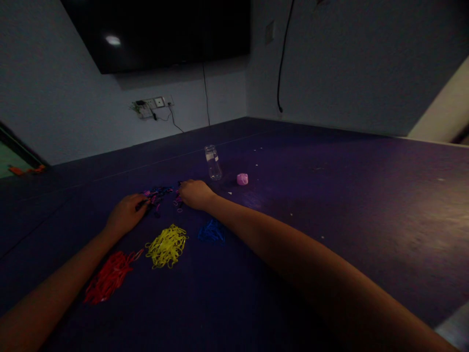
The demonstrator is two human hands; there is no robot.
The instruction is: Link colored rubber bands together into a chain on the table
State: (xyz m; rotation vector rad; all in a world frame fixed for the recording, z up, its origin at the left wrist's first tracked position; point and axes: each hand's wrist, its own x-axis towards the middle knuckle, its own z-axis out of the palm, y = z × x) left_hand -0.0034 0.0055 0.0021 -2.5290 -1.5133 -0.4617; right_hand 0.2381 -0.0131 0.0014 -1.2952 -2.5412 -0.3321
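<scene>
A mixed heap of dark, pink and purple rubber bands (157, 193) lies on the dark purple surface between my hands. My left hand (126, 214) rests at the heap's left side, fingers curled in with dark bands at the thumb and fingertips. On the right, my right hand (196, 194) is bent over a few loose bands, its fingertips pinched and partly hidden. Nearer to me lie separate piles: red rubber bands (110, 277), yellow rubber bands (167, 247) and blue rubber bands (211, 231), the blue pile beside my right forearm.
Beyond my right hand an open clear bottle (214, 166) stands upright. A small pink object (242, 179), perhaps its cap, lies to the right. White scraps (230, 193) dot the surface. Wall sockets (152, 103) with cables and a large dark screen (164, 32) are at the back.
</scene>
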